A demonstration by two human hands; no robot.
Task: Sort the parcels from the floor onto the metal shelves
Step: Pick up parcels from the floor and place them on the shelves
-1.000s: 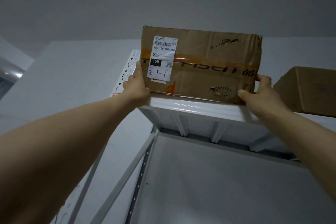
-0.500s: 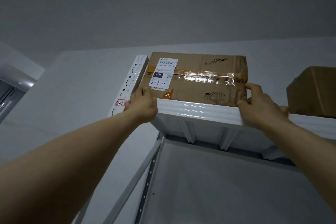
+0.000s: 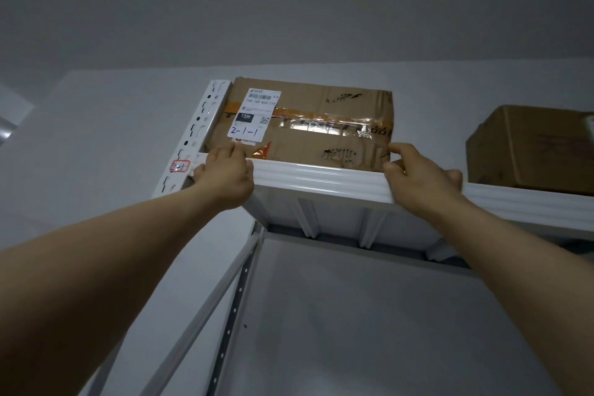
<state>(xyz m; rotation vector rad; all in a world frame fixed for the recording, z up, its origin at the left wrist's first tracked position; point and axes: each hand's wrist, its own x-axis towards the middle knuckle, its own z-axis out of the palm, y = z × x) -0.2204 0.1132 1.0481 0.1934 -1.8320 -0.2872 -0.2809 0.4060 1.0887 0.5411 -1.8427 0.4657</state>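
White metal shelf [image 3: 321, 172] up top, seen from below. On its left end sits the cardboard parcel [image 3: 308, 125], snug beside the slotted upright [image 3: 205, 125], and a second box [image 3: 530, 148] sits well off to the right. Left hand [image 3: 225, 178] and right hand [image 3: 421, 178] rest at the parcel's near bottom corners, fingers loose, touching rather than gripping. The parcel's label [image 3: 254, 116] reads 2-1-1.

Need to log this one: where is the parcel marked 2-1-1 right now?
In the head view the parcel sits on the top shelf at its left end, against the perforated upright, another box to its right.
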